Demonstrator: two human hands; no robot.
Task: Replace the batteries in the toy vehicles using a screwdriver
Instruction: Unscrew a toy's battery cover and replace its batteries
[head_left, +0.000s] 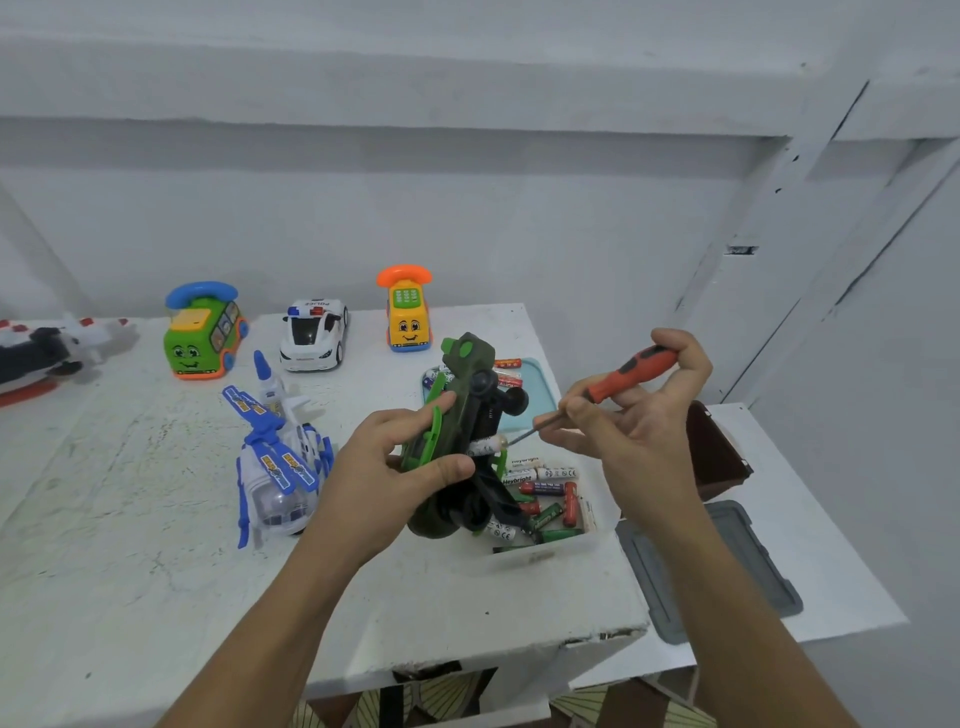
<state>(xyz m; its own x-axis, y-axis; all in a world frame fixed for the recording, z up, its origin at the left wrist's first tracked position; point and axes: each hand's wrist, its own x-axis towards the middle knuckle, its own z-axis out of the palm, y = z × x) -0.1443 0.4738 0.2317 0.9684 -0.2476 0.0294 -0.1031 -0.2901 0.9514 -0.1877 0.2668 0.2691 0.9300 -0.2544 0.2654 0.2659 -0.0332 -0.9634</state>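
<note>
My left hand (400, 462) grips a dark green toy helicopter (462, 415), held on its side above the table with its underside turned to the right. A white battery (485, 446) sticks out of that underside. My right hand (634, 410) holds a screwdriver with an orange and black handle (631, 371). Its metal tip touches the end of the white battery. Below the toy stands a clear box (550, 553) with several loose batteries.
On the white table (130, 519) are a blue and white helicopter (278, 462), a green bus phone toy (205, 332), a white police car (313, 335), a yellow phone car (409, 312) and a teal tray (535, 384) with batteries. A grey lid (727, 566) and brown box (717, 452) lie right.
</note>
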